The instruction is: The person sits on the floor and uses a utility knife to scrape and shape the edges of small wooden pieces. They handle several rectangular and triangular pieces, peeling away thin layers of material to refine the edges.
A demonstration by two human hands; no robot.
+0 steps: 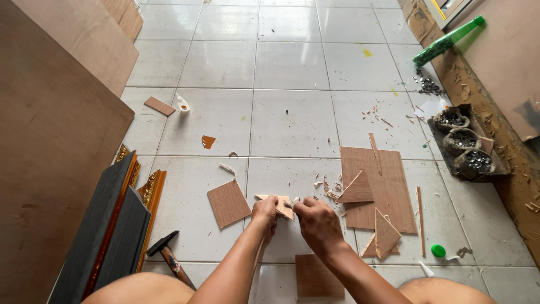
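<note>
My left hand (264, 213) and my right hand (316, 220) meet over the white tiled floor, both closed on a small thin wooden piece (279, 202) held between them. A small white object shows at my right fingertips, too small to identify. A square brown plywood piece (228, 203) lies flat just left of my left hand. To the right of my right hand lies a larger plywood sheet (388, 191) with triangular offcuts (385, 235) on it and wood shavings (331, 188) beside it.
A hammer (169, 256) lies at lower left beside dark and gold frame mouldings (121, 219). Big plywood boards (50, 141) lean at left. Another plywood piece (318, 276) lies between my knees. A green cap (438, 250), a green bottle (447, 40), a glue bottle (181, 103) and bowls of small metal parts (464, 141) are around.
</note>
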